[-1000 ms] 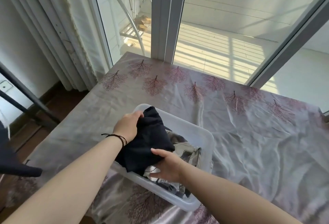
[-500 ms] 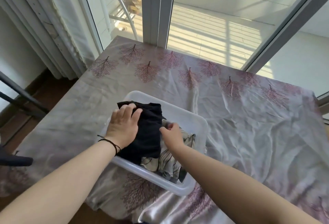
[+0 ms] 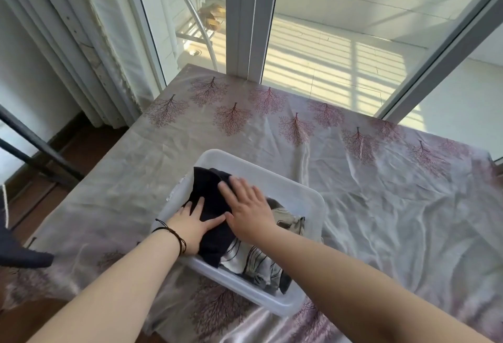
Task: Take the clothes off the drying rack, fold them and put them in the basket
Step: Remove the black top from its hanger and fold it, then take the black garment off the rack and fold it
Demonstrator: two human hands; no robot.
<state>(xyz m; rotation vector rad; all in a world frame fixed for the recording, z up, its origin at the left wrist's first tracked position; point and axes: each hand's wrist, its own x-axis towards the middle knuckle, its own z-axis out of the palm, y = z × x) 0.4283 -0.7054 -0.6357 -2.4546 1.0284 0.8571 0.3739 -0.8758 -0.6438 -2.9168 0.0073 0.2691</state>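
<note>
The basket (image 3: 304, 198) sits on the cloth-covered surface (image 3: 381, 206) at lower centre of the frame. In it, a folded garment (image 3: 209, 206) lies at the left on top of other clothes (image 3: 258, 263), with the left hand (image 3: 190, 227) and right hand (image 3: 249, 212) flat on it. A window frame (image 3: 247, 21) stands behind the surface at upper centre, and rack bars (image 3: 32, 141) cross the left edge.

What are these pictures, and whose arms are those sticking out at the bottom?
There is no machine here. A person wears a camera on their head, so you see what they see: their own two arms reaching forward. All the pictures come from that one camera.

In front is a table under a sheet printed with little trees. On it stands a clear plastic basket. Inside lies a folded dark cloth on top of a pale patterned cloth.

The left hand and right hand lie flat on the dark cloth, pressing it down. Nothing is gripped.
</note>
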